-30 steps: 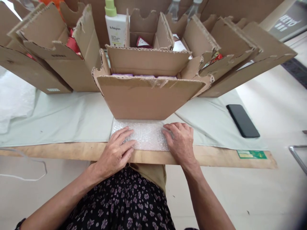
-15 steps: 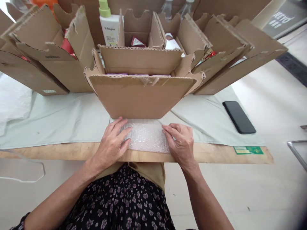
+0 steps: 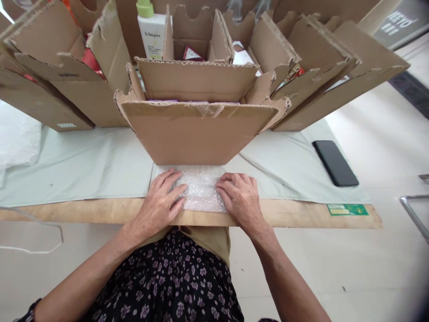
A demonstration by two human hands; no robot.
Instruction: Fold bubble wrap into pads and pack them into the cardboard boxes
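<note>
A piece of clear bubble wrap (image 3: 203,192) lies at the table's front edge, just before a brown cardboard box (image 3: 201,134). My left hand (image 3: 161,197) rests on its left part, fingers stretched out and slightly apart. At the right end, my right hand (image 3: 241,197) has its fingers bent and pinched together on the wrap's edge. The right fingers hide that edge. Whether anything is inside the wrap I cannot tell.
Several open cardboard bins stand behind, beside a white bottle (image 3: 153,38) with a green cap. A black phone (image 3: 335,163) lies on the right of the pale cloth (image 3: 281,174). More bubble wrap (image 3: 20,134) sits at the left. A green card (image 3: 347,209) is on the wooden edge.
My right hand has moved left with the wrap's right end, so less of the wrap shows between my hands. My left hand has shifted slightly and stays on the wrap.
</note>
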